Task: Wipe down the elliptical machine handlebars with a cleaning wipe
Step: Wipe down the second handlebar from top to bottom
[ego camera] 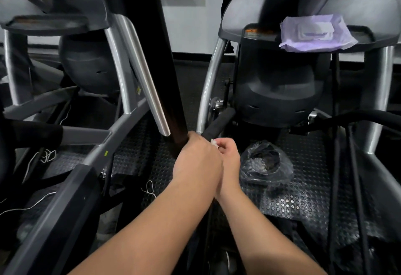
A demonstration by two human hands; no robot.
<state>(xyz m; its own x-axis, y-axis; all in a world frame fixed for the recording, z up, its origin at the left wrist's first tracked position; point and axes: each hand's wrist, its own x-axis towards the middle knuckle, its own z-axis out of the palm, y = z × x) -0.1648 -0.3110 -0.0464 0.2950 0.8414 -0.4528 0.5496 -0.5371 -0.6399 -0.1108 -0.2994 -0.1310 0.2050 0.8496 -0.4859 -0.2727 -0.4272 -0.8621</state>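
A black padded handlebar [219, 122] of the elliptical runs from the centre toward the machine's dark body. My left hand [198, 162] curls around the bar's near part, just below a tall black upright [149, 57]. My right hand [227, 155] sits close beside it and pinches a small white wipe [214, 142] against the bar. Most of the wipe is hidden between the two hands. A purple pack of wipes [314, 34] lies on the grey console shelf [368, 42] at upper right.
A crumpled clear plastic bag [267, 164] with dark contents lies on the studded rubber floor [303, 198] right of my hands. A second elliptical with silver tubes [141, 75] stands at left. White cords [47, 155] trail on the floor.
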